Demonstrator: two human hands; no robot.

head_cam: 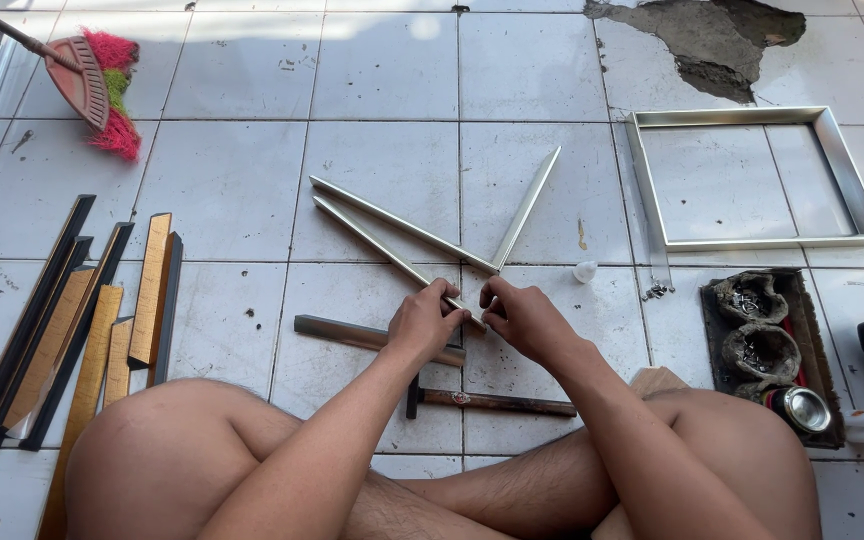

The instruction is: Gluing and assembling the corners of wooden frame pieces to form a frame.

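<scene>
Both hands pinch the near ends of the silver frame strips (392, 232) on the tiled floor, left hand (424, 322) and right hand (522, 318) closed side by side just beyond the hammer (492, 402), the strips' long axes running away up-left.

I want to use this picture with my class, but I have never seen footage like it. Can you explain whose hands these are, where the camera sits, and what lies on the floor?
The camera is worn on a person's head and looks down at their own lap as they sit on a tiled floor. The left hand and right hand both grip one silver strip. Two similar strips lie beside it. Nearby are a hammer, a finished silver frame, wooden strips and a broom.
</scene>
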